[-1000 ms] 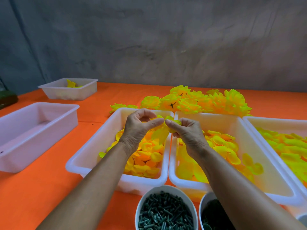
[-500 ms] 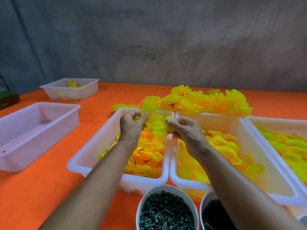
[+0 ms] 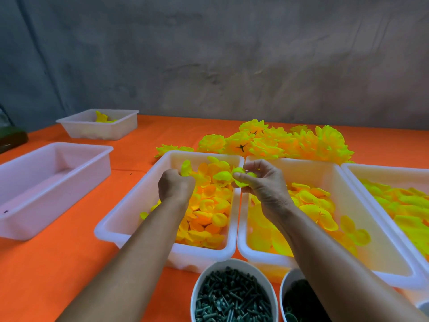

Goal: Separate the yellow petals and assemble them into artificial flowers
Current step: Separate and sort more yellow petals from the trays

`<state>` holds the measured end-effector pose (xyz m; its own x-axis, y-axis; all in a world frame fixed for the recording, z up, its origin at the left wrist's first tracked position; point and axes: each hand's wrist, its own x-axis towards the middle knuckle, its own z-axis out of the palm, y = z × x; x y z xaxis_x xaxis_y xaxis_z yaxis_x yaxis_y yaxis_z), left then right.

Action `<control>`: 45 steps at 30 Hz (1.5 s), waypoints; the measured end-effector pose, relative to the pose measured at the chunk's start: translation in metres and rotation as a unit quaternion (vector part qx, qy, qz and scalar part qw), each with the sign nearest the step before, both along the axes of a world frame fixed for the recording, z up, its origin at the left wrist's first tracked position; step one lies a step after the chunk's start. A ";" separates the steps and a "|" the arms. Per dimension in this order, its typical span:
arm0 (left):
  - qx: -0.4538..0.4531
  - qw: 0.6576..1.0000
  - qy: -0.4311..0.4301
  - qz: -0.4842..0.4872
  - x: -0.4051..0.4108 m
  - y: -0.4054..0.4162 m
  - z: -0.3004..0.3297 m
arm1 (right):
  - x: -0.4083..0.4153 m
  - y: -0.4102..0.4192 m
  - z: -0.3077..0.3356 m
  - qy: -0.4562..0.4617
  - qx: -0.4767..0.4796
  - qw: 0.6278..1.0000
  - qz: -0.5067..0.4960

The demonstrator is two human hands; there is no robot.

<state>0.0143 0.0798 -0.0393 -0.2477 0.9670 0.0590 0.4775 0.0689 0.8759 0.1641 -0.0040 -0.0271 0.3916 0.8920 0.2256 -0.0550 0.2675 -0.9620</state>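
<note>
Since before, we note our left hand [image 3: 176,185] has lowered, gripping one petal [image 3: 185,168]; right hand [image 3: 262,182] pinches a petal cluster [image 3: 232,176].

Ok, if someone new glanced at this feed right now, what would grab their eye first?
Probably the pile of finished yellow flowers at the back of the orange table, glowing against the grey wall. Next, the two hands over the white trays of petals: the right hand pinches a petal cluster, while the left hand grips a single petal.
</note>
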 end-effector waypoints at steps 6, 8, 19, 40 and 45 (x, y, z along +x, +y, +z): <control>0.001 0.997 0.077 -0.010 0.002 -0.006 0.007 | -0.001 -0.002 0.000 -0.035 0.003 0.999 0.011; 0.065 0.994 0.090 0.010 0.002 -0.007 0.010 | -0.001 -0.002 -0.001 -0.040 0.006 0.999 0.015; 0.038 0.916 -0.176 -0.358 0.011 -0.024 0.012 | 0.001 0.000 -0.003 -0.051 0.024 0.998 0.011; 0.114 0.941 -0.150 -0.280 0.012 -0.019 0.006 | -0.004 -0.003 0.013 -0.120 0.037 0.988 -0.091; 0.096 0.960 -0.095 -0.245 0.011 -0.015 0.002 | 0.018 -0.016 0.049 -0.040 0.013 0.992 -0.123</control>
<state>0.0257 0.0650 -0.0370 0.2108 0.9460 0.2463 0.2412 -0.2945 0.9247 0.1820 -0.0197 0.0216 0.5763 0.7656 0.2858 0.0901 0.2881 -0.9534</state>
